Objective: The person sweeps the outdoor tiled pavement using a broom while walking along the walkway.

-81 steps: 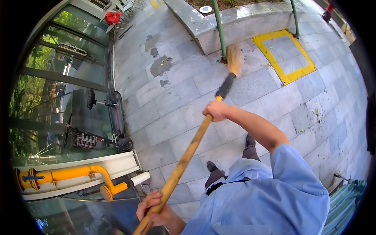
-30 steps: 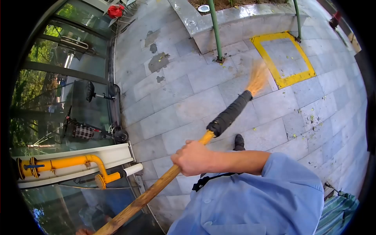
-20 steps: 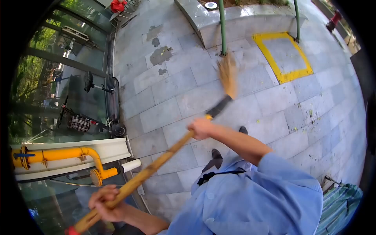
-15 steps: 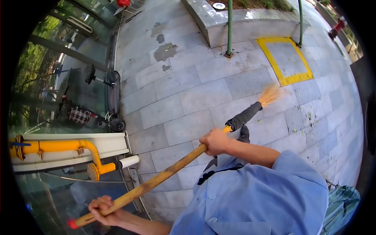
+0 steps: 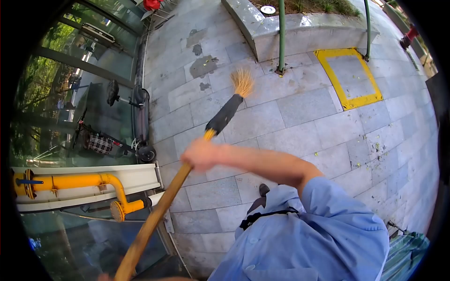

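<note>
A long broom (image 5: 171,189) slants up across the middle, with a wooden handle, a black wrapped neck (image 5: 224,114) and straw bristles (image 5: 242,83) over the grey paving. My right hand (image 5: 201,154), slightly blurred, is closed around the handle just below the black wrapping. At the bottom left edge, only a sliver of my left hand (image 5: 105,277) shows beside the lower handle; the rest is cut off by the frame. The handle's end is out of view. My blue shirt (image 5: 300,243) fills the bottom right.
Left are glass panels, a scooter (image 5: 140,119), another two-wheeler (image 5: 146,153) and a yellow pipe (image 5: 77,181). A stone planter (image 5: 304,35) and green posts (image 5: 281,37) stand ahead. A yellow square (image 5: 349,103) marks the paving. Leaf bits lie to the right; green sheeting (image 5: 405,255) is at lower right.
The bristle end has swung left across the paving, away from the yellow square. My right hand moved left with it, and my left hand dropped mostly out of frame.
</note>
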`<state>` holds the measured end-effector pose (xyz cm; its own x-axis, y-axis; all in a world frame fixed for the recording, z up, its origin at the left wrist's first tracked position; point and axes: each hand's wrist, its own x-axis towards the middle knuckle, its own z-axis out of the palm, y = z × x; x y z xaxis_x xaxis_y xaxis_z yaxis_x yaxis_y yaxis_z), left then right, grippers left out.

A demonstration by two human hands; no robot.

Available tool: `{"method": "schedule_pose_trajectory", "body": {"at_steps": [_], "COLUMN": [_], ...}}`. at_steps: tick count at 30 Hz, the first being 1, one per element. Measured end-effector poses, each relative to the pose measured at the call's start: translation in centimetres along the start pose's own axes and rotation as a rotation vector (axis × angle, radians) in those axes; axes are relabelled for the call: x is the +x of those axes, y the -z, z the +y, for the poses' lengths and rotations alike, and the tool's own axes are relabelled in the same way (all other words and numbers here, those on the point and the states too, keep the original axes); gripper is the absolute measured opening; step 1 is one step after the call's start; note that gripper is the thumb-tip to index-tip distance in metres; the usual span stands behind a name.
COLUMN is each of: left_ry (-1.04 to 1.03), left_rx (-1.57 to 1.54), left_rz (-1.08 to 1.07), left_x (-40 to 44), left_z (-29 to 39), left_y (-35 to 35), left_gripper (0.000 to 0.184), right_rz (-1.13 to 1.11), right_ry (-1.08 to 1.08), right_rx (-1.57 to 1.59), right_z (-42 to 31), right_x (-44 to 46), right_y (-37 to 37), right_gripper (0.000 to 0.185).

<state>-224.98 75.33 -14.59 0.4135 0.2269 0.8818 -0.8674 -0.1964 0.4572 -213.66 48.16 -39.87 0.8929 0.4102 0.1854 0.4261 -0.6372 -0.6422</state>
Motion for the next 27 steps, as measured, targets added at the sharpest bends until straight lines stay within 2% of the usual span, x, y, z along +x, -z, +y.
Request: {"method": "schedule_pose_trajectory", "body": {"at_steps": [1, 2, 3, 4, 5, 7, 8, 9, 12, 14, 17, 19, 21, 23, 25, 26, 27], "left_ry": [0.05, 0.189, 0.205, 0.225, 0.223, 0.556, 0.619, 0.675, 0.728, 0.618, 0.401, 0.16, -0.825, -0.785, -0.699, -0.652, -0.608], "left_rx": [0.068, 0.09, -0.021, -0.128, -0.134, -0.277, -0.334, -0.407, -0.48, -0.54, -0.118, -0.301, 0.73, 0.806, 0.912, 0.955, 0.985], "left_rz": [-0.012, 0.003, -0.081, -0.178, -0.174, -0.237, -0.242, -0.252, -0.263, -0.341, -0.016, -0.621, -0.66, -0.563, -0.411, -0.339, -0.264], "left_x": [-2.3, -4.5, -6.1, -6.8, -6.1, -2.2, 0.9, 4.3, 11.6, 14.7, 16.7, 22.1, 22.0, 22.8, 24.7, 25.7, 26.3], "left_z": [-2.4, -4.4, -5.9, -6.6, -7.2, -9.3, -9.8, -10.5, -11.9, -11.4, -8.6, -9.3, -5.3, -6.2, -7.7, -8.8, -10.2], "left_y": [-1.2, -4.3, -8.8, -11.8, -11.9, -9.9, -7.8, -5.8, -1.6, 0.2, 2.6, 11.1, 8.9, 11.9, 16.8, 19.4, 21.0], "left_gripper": [0.02, 0.023, 0.024, 0.025, 0.025, 0.023, 0.021, 0.019, 0.015, 0.013, 0.019, 0.035, 0.033, 0.032, 0.031, 0.03, 0.03], "right_rz": [0.014, 0.091, 0.167, 0.111, 0.058, 0.041, -0.058, 0.021, 0.066, 0.075, 0.054, 0.034, 0.037, 0.025, 0.158, 0.141, 0.133], "right_ry": [-0.071, -0.181, -0.229, -0.337, -0.44, -0.548, -0.493, -0.388, -0.162, -0.094, -0.022, 0.057, 0.098, 0.187, 0.221, 0.245, 0.194], "right_rx": [-0.034, 0.004, -0.053, -0.009, 0.014, 0.066, 0.063, 0.106, 0.227, 0.258, 0.181, 0.166, 0.159, 0.137, 0.102, 0.098, 0.104], "right_z": [5.0, 8.4, 11.3, 12.1, 12.2, 5.0, 1.5, -1.0, -6.9, -8.3, -7.7, -7.7, -9.1, -9.5, -9.4, -8.5, -6.4], "right_x": [-0.2, -2.2, -4.9, -8.1, -10.7, -15.0, -15.1, -14.8, -13.4, -12.2, -9.5, -7.1, -4.5, -1.3, 2.0, 3.7, 5.5], "right_y": [-1.1, -0.7, -1.4, -2.5, -2.9, -1.5, -0.2, -0.4, 2.5, 3.8, 6.0, 6.8, 7.6, 7.7, 7.0, 6.8, 7.1], "right_gripper": [0.016, 0.015, 0.015, 0.014, 0.013, 0.013, 0.013, 0.014, 0.017, 0.018, 0.018, 0.018, 0.017, 0.017, 0.015, 0.015, 0.015]}}
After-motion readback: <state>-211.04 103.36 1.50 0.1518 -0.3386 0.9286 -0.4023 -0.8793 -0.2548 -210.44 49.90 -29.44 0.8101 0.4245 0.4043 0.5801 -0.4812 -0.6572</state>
